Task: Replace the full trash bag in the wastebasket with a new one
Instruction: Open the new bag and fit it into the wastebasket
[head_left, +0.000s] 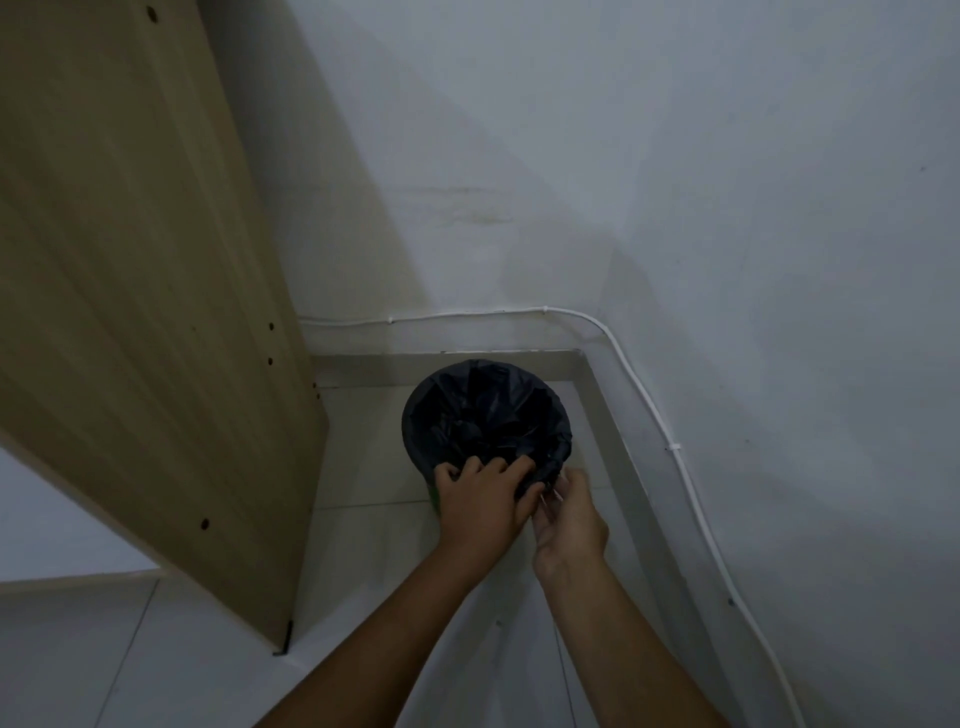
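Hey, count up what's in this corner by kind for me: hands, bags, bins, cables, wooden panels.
Hands: 2, left hand and right hand, both at the bag's near edge
Black trash bag: 1
Wastebasket: 1, only a green sliver shows
White cable: 1
Wooden panel: 1
Total: 6

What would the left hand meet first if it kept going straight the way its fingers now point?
The left hand already touches the black trash bag at the wastebasket's near rim. Going on, it would probably push into the bag's crumpled inside, though depth is hard to judge.
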